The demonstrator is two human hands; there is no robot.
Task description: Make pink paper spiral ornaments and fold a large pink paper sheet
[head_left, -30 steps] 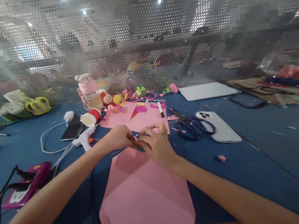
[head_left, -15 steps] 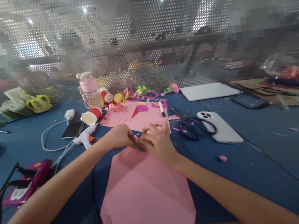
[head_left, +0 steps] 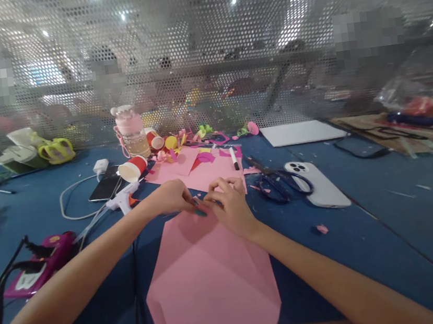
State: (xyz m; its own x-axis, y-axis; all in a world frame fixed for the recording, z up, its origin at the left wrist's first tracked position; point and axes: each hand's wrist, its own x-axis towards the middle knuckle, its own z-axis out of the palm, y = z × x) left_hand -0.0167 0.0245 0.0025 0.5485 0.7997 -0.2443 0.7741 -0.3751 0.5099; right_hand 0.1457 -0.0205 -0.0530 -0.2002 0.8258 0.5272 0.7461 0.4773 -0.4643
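Note:
A large sheet of pink paper with folds and angled corners lies in front of me and runs over the table's near edge. Both hands meet at its far end. My left hand pinches the paper's edge, its thumb with a dark green nail lying on top. Close beside it, my right hand has its fingers bent and pressed together on the same edge. The fingertips nearly touch, and they partly hide the bit of paper between them.
Left are a glue gun, a dark phone, a purple power strip and cables. Dark blue scissors overlap a white phone at right. Behind stand a pink-lidded bottle, a tipped red cup and paper scraps.
My hands stay at the paper's far edge, with the fingers shifting slightly. The paper has moved a little. A hand at the far left edge has gone out of view.

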